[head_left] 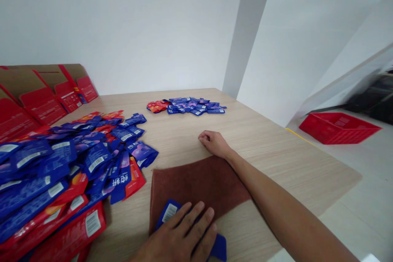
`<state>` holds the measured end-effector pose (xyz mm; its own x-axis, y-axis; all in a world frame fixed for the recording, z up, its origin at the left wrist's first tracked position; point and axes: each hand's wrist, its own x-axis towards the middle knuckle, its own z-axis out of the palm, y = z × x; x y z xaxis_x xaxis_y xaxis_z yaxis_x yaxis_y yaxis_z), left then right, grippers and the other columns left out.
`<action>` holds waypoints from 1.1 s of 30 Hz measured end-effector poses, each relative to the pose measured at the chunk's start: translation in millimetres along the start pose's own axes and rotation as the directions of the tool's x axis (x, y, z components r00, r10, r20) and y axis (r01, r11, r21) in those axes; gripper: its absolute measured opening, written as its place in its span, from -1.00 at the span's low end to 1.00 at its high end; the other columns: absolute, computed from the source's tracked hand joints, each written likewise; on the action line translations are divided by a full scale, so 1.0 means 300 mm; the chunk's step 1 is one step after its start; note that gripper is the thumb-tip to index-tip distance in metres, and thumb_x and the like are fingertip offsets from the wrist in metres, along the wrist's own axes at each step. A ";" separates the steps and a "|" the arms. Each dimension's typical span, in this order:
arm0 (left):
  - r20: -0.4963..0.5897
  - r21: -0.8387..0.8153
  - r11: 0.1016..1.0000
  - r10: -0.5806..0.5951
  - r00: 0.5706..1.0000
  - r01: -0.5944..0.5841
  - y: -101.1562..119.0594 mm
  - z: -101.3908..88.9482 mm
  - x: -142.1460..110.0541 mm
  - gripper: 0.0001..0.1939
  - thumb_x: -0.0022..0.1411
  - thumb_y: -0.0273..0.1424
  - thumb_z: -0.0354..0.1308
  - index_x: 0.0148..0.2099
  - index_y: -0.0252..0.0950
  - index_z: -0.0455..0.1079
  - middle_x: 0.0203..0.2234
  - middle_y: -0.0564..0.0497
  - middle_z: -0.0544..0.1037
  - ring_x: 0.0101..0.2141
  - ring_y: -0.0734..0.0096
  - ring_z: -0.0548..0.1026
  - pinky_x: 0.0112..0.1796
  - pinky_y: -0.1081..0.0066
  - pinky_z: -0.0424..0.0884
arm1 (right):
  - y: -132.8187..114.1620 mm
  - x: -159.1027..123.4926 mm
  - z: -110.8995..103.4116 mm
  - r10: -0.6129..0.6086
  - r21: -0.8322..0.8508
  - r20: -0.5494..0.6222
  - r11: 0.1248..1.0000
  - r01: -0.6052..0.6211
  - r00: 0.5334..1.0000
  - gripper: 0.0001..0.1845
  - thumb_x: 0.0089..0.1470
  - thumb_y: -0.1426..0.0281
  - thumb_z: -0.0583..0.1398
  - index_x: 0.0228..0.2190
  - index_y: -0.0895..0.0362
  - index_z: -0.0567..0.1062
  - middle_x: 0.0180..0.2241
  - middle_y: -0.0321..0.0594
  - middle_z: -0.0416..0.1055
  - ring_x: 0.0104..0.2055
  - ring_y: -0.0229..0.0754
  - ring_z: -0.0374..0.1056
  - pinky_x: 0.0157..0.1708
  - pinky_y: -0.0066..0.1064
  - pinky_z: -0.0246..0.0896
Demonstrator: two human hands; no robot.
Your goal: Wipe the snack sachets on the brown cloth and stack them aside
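My left hand (181, 235) lies flat with fingers stretched out on a blue packet (168, 213), pressing it onto a brown cloth (199, 184) spread on the wooden table (260, 143). My right hand (214, 142) rests on the table just beyond the cloth's far edge, its fingers curled under; nothing shows in it. A second bit of blue packet (219, 247) pokes out right of my left hand.
A large heap of blue and red packets (61, 172) covers the table's left side. A smaller pile of packets (187, 105) lies farther back. Flat red and brown cartons (46, 94) lean at the far left. A red basket (337, 127) sits on the floor to the right.
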<state>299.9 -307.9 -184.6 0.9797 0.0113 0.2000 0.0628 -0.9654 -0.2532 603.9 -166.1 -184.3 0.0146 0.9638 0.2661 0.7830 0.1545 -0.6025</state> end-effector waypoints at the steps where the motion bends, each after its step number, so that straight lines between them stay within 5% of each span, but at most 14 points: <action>1: 0.002 -0.044 0.999 -0.011 1.000 0.011 -0.017 -0.027 0.001 -0.56 0.63 -0.49 -0.05 0.45 -0.40 0.27 0.36 -0.21 0.44 0.29 0.06 0.49 0.25 0.20 0.44 | 0.000 0.000 0.001 -0.003 -0.005 0.002 1.000 0.003 1.000 -0.73 0.41 0.18 0.29 -0.20 0.15 0.59 -0.27 -0.28 0.57 -0.26 -0.19 0.52 -0.13 -0.22 0.50; 4: 0.077 -0.300 0.929 -0.201 0.977 0.215 -0.120 -0.112 0.060 -0.55 0.52 -0.53 0.01 0.38 -0.36 0.31 0.11 -0.20 0.65 0.00 0.08 0.68 0.00 0.22 0.59 | 0.002 0.001 0.003 -0.012 -0.018 0.006 1.000 0.012 1.000 -0.73 0.41 0.18 0.29 -0.20 0.15 0.59 -0.26 -0.27 0.57 -0.25 -0.19 0.53 -0.13 -0.22 0.51; 7: 0.279 -0.466 0.678 -0.497 0.821 0.569 -0.269 -0.159 0.171 -0.57 0.49 -0.61 -0.05 0.26 -0.21 0.39 -0.08 -0.04 0.71 -0.12 0.22 0.71 -0.07 0.33 0.58 | 0.006 0.002 0.002 -0.014 -0.026 0.004 1.000 0.014 1.000 -0.73 0.41 0.19 0.28 -0.18 0.16 0.59 -0.25 -0.26 0.58 -0.26 -0.20 0.53 -0.15 -0.23 0.52; 9: 0.330 -0.451 0.651 -0.513 0.792 0.610 -0.348 -0.152 0.234 -0.64 0.57 -0.46 0.01 0.32 -0.27 0.36 0.13 -0.15 0.63 0.12 0.11 0.62 0.16 0.21 0.48 | 0.009 0.001 0.000 -0.016 -0.030 0.001 0.999 0.017 1.000 -0.73 0.42 0.19 0.28 -0.17 0.16 0.59 -0.24 -0.26 0.58 -0.26 -0.20 0.53 -0.15 -0.24 0.52; 11: 0.355 -0.423 0.669 -0.498 0.791 0.611 -0.382 -0.119 0.268 -0.50 0.55 -0.39 0.11 0.44 -0.40 0.25 0.36 -0.34 0.42 0.34 -0.08 0.41 0.32 0.03 0.31 | 0.011 0.001 -0.001 -0.021 -0.032 -0.001 0.999 0.021 1.000 -0.72 0.42 0.18 0.28 -0.16 0.16 0.59 -0.23 -0.25 0.58 -0.25 -0.19 0.53 -0.15 -0.23 0.53; 15: 0.434 -0.391 0.739 -0.377 0.818 0.548 -0.313 -0.073 0.256 -0.23 0.58 -0.22 0.13 0.59 -0.55 -0.01 0.54 -0.47 -0.03 0.52 -0.22 -0.04 0.44 -0.12 -0.01 | 0.013 0.001 0.000 -0.018 -0.037 -0.001 0.999 0.017 1.000 -0.73 0.42 0.19 0.28 -0.14 0.16 0.59 -0.20 -0.24 0.59 -0.22 -0.18 0.54 -0.13 -0.22 0.53; 21: 0.534 -0.386 0.811 -0.193 0.823 0.440 -0.152 -0.149 0.196 -0.07 0.60 -0.08 0.09 0.64 -0.53 -0.27 0.55 -0.35 -0.39 0.53 -0.14 -0.36 0.46 -0.15 -0.15 | 0.010 0.001 0.005 -0.017 -0.044 -0.006 0.999 0.016 1.000 -0.74 0.41 0.19 0.29 -0.15 0.16 0.59 -0.20 -0.24 0.58 -0.22 -0.18 0.54 -0.12 -0.22 0.53; 25: 0.396 -0.432 0.853 -0.112 0.911 0.293 -0.062 -0.086 0.128 0.11 0.47 0.04 0.26 0.62 -0.58 -0.19 0.52 -0.45 -0.33 0.52 -0.25 -0.22 0.45 -0.11 -0.01 | 0.013 0.000 0.009 -0.031 -0.036 -0.010 0.999 0.030 0.999 -0.72 0.41 0.18 0.28 -0.15 0.16 0.59 -0.20 -0.24 0.58 -0.22 -0.18 0.53 -0.12 -0.21 0.52; 29: 0.264 -0.406 0.908 0.002 0.965 0.109 -0.027 -0.063 0.090 -0.36 0.63 -0.40 0.05 0.58 -0.60 0.02 0.49 -0.47 0.01 0.49 -0.15 0.06 0.43 0.06 0.13 | 0.020 0.003 0.014 -0.025 -0.034 -0.009 0.999 0.024 1.000 -0.72 0.41 0.18 0.28 -0.15 0.16 0.59 -0.21 -0.24 0.58 -0.23 -0.19 0.53 -0.14 -0.22 0.52; 31: 0.280 -0.464 0.871 -0.025 0.960 0.158 -0.073 -0.103 0.103 -0.34 0.56 -0.49 0.07 0.58 -0.53 0.04 0.44 -0.42 0.21 0.39 -0.06 0.33 0.32 0.19 0.38 | 0.022 0.005 0.014 -0.025 -0.035 -0.006 0.999 0.024 1.000 -0.72 0.41 0.18 0.29 -0.15 0.16 0.59 -0.20 -0.24 0.58 -0.23 -0.19 0.52 -0.14 -0.23 0.52; 33: 0.331 -0.487 0.808 -0.180 0.926 0.331 -0.159 -0.146 0.134 -0.28 0.45 -0.52 0.14 0.58 -0.33 0.12 0.34 -0.23 0.46 0.22 0.04 0.57 0.15 0.25 0.56 | 0.021 0.005 0.013 -0.026 -0.039 -0.004 0.999 0.026 1.000 -0.72 0.41 0.18 0.29 -0.14 0.16 0.58 -0.19 -0.23 0.58 -0.23 -0.19 0.52 -0.14 -0.23 0.52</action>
<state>328.0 -272.8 -123.0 0.9592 0.2704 -0.0823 0.2823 -0.9034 0.3228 606.5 -162.8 -190.7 -0.0035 0.9586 0.2848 0.8065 0.1711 -0.5659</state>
